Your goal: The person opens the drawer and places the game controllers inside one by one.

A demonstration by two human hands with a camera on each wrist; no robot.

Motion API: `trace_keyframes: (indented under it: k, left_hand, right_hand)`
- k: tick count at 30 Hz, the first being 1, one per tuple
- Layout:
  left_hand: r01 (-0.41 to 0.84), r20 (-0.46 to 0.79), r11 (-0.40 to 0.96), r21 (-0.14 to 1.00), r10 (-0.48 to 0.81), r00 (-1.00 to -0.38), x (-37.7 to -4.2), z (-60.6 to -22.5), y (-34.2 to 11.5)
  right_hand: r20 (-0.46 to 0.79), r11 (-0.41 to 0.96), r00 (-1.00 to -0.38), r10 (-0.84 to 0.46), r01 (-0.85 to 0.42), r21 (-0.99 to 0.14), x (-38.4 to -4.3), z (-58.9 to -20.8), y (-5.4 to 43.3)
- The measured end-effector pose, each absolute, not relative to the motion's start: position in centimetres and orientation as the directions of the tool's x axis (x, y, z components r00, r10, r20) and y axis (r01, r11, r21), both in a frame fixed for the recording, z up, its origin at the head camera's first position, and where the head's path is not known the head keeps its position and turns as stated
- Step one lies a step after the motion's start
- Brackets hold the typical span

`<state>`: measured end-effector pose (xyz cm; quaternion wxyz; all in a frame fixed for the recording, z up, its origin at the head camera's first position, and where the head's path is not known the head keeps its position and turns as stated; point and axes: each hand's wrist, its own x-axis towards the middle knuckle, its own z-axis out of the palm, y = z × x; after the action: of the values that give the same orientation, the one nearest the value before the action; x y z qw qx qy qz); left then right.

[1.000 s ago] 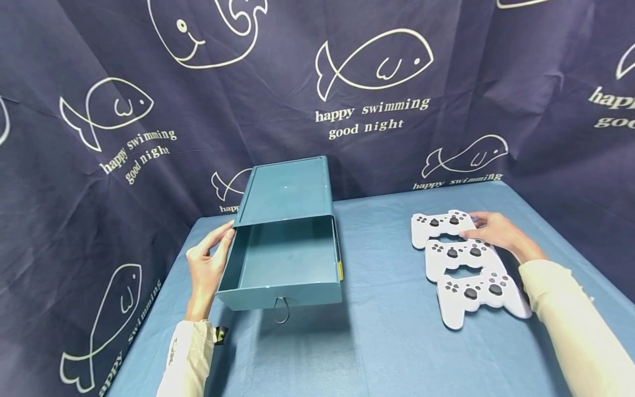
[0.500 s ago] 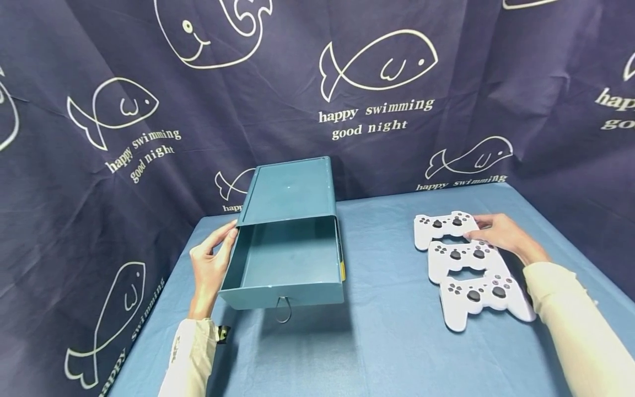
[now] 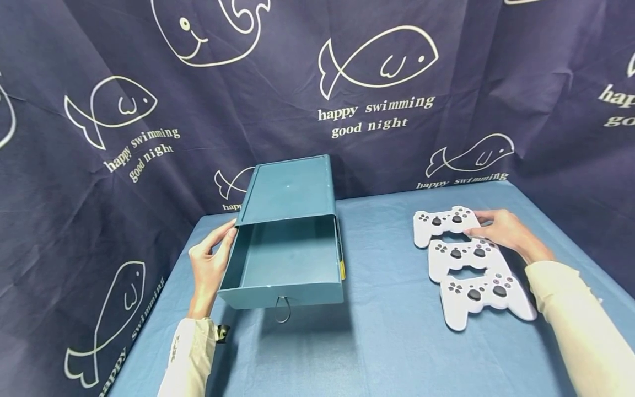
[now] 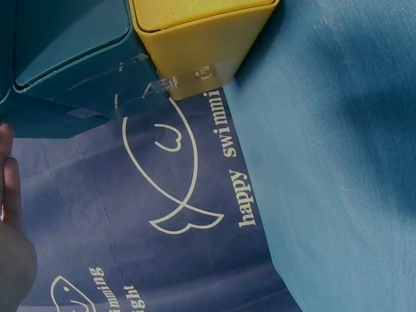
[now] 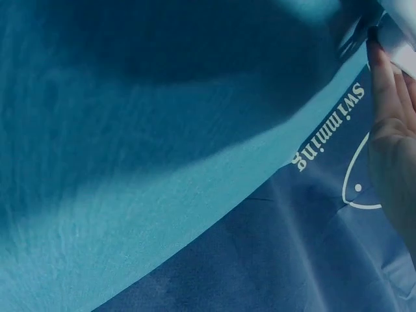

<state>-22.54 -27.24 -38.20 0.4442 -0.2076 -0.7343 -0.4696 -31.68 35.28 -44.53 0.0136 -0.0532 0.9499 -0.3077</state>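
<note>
A teal drawer cabinet (image 3: 292, 187) stands left of centre in the head view, its top drawer (image 3: 288, 295) pulled out, with a wire loop at the front. My left hand (image 3: 210, 264) lies along the cabinet's left side, fingertips and thumb against it where the drawer comes out. At the right, several white game controllers are lined up: a far one (image 3: 429, 234), a middle one (image 3: 441, 270) and a near one (image 3: 453, 309). My right hand (image 3: 506, 234) pinches the far controller at its right handle. In the right wrist view, that hand's fingers (image 5: 385, 84) reach a white edge.
A yellow lower unit (image 4: 201, 49) sits below the teal part, in the left wrist view. Blue cloth (image 3: 382, 309) covers the table. Dark curtains (image 3: 278, 110) with fish drawings close off the back and sides.
The far controller has shifted slightly up and away from the middle one, with my right hand on it. My left hand stays at the cabinet; the view drifts a little.
</note>
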Motion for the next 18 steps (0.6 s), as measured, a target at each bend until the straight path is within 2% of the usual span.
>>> trace_keyframes:
  k: [18]
  left_hand:
    - [0.717,0.843,0.472,0.513,-0.119,-0.525,-22.59,-38.27,-27.33]
  right_hand:
    - [0.158,0.814,-0.985,-0.062,-0.141,-0.563,-31.65,-44.36,34.81]
